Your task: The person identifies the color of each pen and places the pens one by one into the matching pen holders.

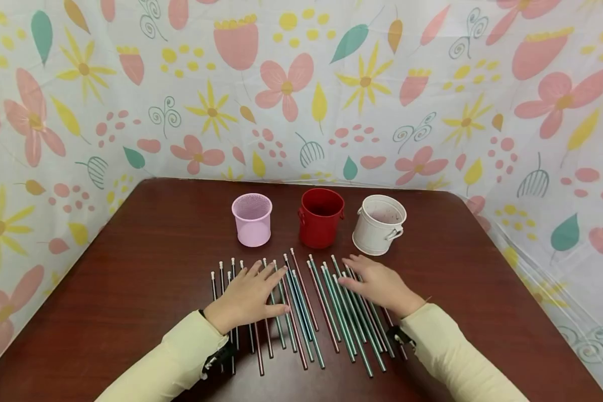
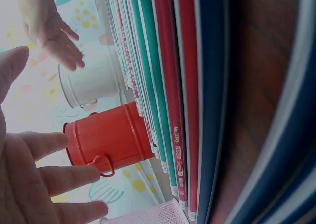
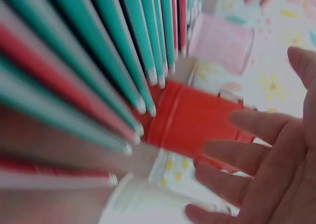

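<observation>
Many pencils [image 1: 301, 312] in red, green and dark blue lie side by side on the table, their white-tipped ends pointing at three containers. My left hand [image 1: 248, 296] is over the left part of the row with fingers spread. Over the right part is my right hand [image 1: 382, 285], its fingers stretched toward the middle. Neither hand holds anything. In the left wrist view, the left fingers [image 2: 69, 179] are straight beside the red pencils [image 2: 170, 85]. The right wrist view shows the right hand [image 3: 266, 159] with fingers apart near green pencils [image 3: 118, 41].
Behind the row stand a pink mesh cup [image 1: 252, 220], a red bucket [image 1: 320, 220] with small handles, and a white bucket [image 1: 377, 226]. The brown table [image 1: 146, 251] meets a flower-printed cloth [image 1: 291, 139] at the back and sides.
</observation>
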Tool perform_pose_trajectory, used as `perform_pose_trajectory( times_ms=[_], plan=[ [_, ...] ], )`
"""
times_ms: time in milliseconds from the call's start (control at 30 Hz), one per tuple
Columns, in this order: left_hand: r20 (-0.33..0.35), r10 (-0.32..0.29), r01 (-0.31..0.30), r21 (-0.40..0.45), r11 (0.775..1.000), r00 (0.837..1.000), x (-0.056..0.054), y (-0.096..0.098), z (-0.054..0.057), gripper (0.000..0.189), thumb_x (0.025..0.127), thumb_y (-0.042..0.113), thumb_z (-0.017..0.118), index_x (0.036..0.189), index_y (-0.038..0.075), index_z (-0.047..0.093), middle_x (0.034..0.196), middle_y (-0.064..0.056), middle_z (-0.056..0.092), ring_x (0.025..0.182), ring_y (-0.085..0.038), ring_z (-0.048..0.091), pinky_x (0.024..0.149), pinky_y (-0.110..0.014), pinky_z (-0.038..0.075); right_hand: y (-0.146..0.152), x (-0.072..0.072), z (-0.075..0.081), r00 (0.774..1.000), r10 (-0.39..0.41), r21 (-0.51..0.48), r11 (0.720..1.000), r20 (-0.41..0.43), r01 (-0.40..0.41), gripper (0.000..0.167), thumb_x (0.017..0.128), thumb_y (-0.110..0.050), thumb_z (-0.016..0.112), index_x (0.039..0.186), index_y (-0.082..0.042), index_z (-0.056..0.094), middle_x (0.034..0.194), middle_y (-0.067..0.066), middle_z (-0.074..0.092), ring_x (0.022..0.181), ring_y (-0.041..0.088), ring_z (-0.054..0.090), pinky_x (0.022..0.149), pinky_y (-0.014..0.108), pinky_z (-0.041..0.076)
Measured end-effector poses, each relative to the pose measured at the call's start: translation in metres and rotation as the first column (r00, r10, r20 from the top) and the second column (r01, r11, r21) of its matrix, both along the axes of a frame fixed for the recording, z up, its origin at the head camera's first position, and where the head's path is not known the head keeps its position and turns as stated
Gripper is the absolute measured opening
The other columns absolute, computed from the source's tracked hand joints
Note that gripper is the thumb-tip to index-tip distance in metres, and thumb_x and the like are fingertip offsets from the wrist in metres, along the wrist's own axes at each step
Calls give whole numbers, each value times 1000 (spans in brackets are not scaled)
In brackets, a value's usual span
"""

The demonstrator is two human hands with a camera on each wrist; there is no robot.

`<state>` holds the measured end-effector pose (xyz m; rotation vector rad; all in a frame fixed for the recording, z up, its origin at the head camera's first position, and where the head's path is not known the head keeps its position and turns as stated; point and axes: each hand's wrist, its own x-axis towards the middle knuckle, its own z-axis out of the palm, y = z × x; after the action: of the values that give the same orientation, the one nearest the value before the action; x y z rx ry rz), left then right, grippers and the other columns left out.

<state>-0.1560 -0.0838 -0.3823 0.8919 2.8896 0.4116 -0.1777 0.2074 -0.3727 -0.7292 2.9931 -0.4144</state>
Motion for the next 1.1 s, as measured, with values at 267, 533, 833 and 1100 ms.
perform_pose_trajectory(
  times_ms=[267,533,833,1100],
  plan=[
    [87,-162,160,26,987,983,-1,-18,6,65,91,40,63,141,3,45,141,-25,44,132,-48,33,104,-62,29,30,-20,31,958,-129,-68,986,257,151,48,95,-39,52,116,2,67,109,20,66,101,35,62,83,50,50],
    [-21,-224,225,48,973,974,-4,-42,8,57,91,37,62,132,-2,54,131,-23,55,123,-42,48,101,-54,39,67,-50,42,754,-58,-286,904,655,319,80,102,-50,23,134,23,34,131,38,44,115,48,52,98,53,41],
    [-117,-23,26,21,999,993,-8,-78,17,44,91,31,64,122,1,63,119,-15,64,110,-30,61,89,-46,50,91,-74,39,627,-103,-275,835,772,476,100,93,-65,1,139,20,25,131,37,44,121,46,48,100,57,38],
    [35,286,-285,-26,958,958,-10,-101,10,27,90,34,62,87,8,70,63,1,56,57,-14,49,46,-31,38,97,-86,27,576,-126,-264,797,807,543,108,88,-69,-9,138,21,25,133,37,43,122,46,48,101,60,33]
  ],
)
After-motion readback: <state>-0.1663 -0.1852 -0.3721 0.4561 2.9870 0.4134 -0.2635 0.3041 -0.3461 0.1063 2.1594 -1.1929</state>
